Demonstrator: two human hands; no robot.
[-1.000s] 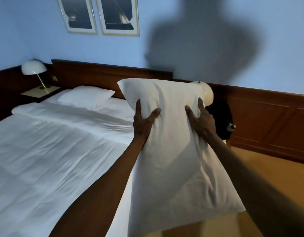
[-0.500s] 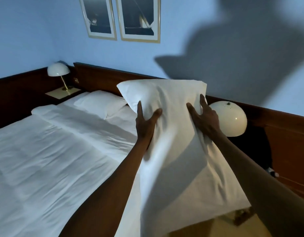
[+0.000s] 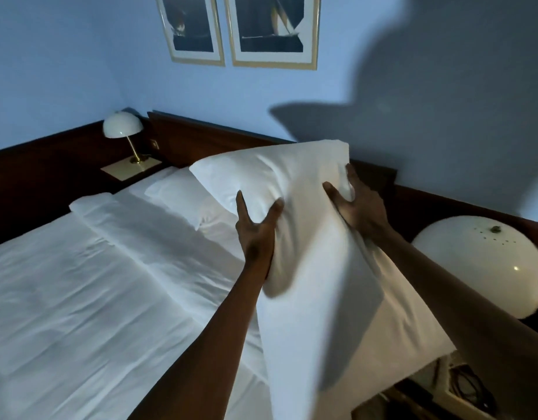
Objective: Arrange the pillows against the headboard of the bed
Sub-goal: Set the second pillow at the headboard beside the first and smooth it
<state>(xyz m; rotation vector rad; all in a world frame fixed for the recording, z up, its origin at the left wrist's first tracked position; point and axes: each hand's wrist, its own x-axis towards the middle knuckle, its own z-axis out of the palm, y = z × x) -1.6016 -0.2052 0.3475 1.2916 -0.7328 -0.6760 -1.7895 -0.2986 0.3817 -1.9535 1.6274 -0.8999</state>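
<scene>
Item: held pillow (image 3: 295,225), white, soft. We carry it in the air over the near right corner of the bed (image 3: 79,298), upper edge tipped toward the headboard (image 3: 201,140) at twelve o'clock, lower end hanging toward five o'clock, off the mattress edge. It is not yet set down.

Item: second pillow (image 3: 176,192), white, lying flat at ten o'clock from the held one, near the headboard. Whether it leans on the wood we cannot tell.

Risks, as we judge them:
- The round white lamp shade (image 3: 485,265) sits at three o'clock, just beside our right forearm and the pillow's hanging end. A swing to the right could knock it.
- Our grip is on the upper half only. The limp lower half may fold under on landing, leaving the pillow slumped rather than standing against the headboard.
- Set down too far toward nine o'clock, it would overlap the second pillow and push it askew.
- The cover is loose under our fingers; the fabric could slide and the filling drop.

Hands:
- Left hand (image 3: 255,228): arm stretched forward, thumb spread wide from the fingers, pressed into the pillow's left flank and pinching a fold of it.
- Right hand (image 3: 357,207): arm reaching from five o'clock, fingers curled round the right edge near the top corner, thumb on the front face, closed on the pillow.
</scene>
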